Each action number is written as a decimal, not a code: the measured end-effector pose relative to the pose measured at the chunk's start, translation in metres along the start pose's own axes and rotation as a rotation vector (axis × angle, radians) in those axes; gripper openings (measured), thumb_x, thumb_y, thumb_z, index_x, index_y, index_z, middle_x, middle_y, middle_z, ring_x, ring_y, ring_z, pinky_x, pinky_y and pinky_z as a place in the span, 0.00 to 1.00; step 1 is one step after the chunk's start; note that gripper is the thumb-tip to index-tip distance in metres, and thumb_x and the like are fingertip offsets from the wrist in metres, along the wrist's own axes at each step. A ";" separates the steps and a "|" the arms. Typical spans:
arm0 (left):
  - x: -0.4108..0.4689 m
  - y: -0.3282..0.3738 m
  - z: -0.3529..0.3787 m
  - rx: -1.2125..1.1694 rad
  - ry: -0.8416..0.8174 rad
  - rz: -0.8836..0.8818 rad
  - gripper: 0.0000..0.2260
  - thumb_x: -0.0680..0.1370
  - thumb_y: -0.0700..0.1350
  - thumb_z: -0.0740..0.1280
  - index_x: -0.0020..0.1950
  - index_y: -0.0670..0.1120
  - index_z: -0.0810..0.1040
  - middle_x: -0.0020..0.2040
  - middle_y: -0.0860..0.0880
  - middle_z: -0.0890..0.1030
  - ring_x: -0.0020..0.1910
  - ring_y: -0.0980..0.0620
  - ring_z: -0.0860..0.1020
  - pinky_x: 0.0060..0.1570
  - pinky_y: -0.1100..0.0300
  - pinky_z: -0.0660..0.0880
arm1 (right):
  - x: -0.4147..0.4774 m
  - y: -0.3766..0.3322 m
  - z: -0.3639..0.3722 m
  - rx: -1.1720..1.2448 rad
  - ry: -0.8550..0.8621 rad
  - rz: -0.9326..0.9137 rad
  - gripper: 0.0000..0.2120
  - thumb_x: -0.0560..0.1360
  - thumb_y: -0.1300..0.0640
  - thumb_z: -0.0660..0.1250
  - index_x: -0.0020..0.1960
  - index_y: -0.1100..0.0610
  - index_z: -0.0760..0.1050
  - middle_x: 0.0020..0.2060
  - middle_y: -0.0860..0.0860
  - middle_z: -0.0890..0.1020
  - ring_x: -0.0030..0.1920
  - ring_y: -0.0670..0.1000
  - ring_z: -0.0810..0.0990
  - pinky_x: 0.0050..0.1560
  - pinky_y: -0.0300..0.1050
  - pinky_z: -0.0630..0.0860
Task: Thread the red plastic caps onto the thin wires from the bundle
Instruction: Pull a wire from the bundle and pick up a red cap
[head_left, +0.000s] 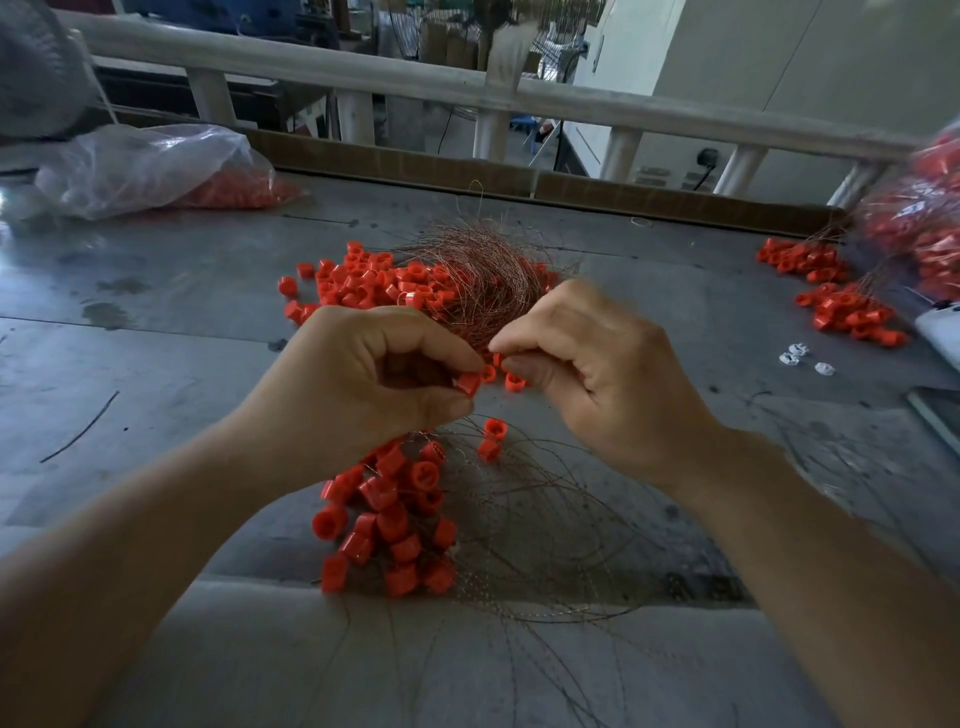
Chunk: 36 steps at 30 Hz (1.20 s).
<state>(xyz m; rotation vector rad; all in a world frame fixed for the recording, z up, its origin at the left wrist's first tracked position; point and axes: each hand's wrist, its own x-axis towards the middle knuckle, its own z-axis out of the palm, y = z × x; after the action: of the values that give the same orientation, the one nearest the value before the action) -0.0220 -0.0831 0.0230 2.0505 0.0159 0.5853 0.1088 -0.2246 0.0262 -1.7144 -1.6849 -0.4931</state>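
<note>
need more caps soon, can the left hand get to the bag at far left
Probably, at a stretch: only bare table lies between the left hand and the bag, but its fingers pinch a cap.

A small workshop for manual piecework is shown. A worn, stained metal-topped bench (156, 322) is spread with a loose heap of identical red plastic caps (374, 280), and a tangled bundle of thin wire (478, 275) is laid against it. 2 further heaps (852, 312) are piled at the right. More caps are kept in bulk in a clear plastic bag (145, 166). Beyond a scuffed pale railing (311, 67), cardboard cartons (447, 44) are stacked, and a socket (708, 156) is fixed to a bare wall.
</note>
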 end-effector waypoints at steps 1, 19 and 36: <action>-0.001 -0.001 0.001 -0.005 -0.008 -0.002 0.11 0.60 0.53 0.70 0.41 0.57 0.81 0.41 0.55 0.82 0.38 0.57 0.80 0.41 0.67 0.77 | 0.000 -0.001 0.001 -0.004 -0.009 0.003 0.05 0.72 0.63 0.67 0.44 0.63 0.80 0.37 0.55 0.78 0.37 0.46 0.76 0.40 0.34 0.72; 0.002 0.003 0.003 -0.192 0.118 -0.074 0.12 0.61 0.42 0.69 0.44 0.48 0.80 0.41 0.50 0.84 0.38 0.56 0.82 0.39 0.68 0.77 | -0.001 -0.009 -0.007 0.067 0.210 0.236 0.04 0.71 0.59 0.68 0.39 0.59 0.77 0.35 0.49 0.75 0.35 0.46 0.74 0.36 0.30 0.69; 0.001 0.004 0.006 -0.318 0.061 -0.107 0.13 0.61 0.37 0.69 0.43 0.46 0.78 0.38 0.52 0.83 0.37 0.58 0.82 0.37 0.70 0.76 | -0.002 -0.017 -0.004 0.141 0.235 0.259 0.05 0.72 0.58 0.67 0.38 0.54 0.72 0.34 0.48 0.75 0.37 0.46 0.73 0.37 0.32 0.69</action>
<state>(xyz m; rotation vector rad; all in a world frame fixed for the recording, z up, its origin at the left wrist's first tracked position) -0.0198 -0.0900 0.0240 1.7125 0.0641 0.5461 0.0930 -0.2294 0.0309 -1.6700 -1.2812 -0.4251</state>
